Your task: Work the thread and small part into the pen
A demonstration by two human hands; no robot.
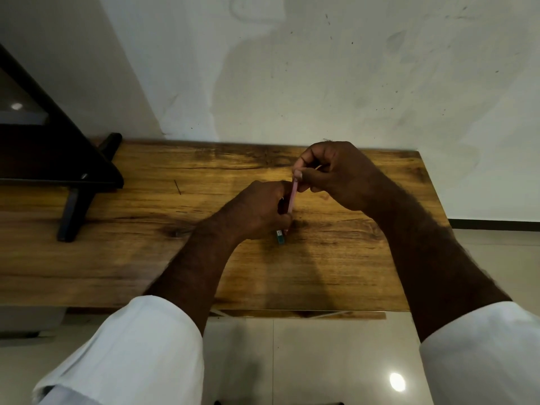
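Observation:
My left hand (257,209) grips a thin pink stick-like object (293,197) over the wooden table (146,252). A small teal piece (280,237) pokes out below that fist, close to the tabletop. My right hand (336,173) pinches the pink object's upper end between thumb and fingers. Both hands meet above the middle of the table. Most of the object is hidden by my fingers.
A black monitor (43,153) on a black stand (73,211) occupies the table's left end. A thin dark sliver (177,187) lies on the wood left of my hands. A white wall stands behind the table; pale floor tiles lie below its near and right edges.

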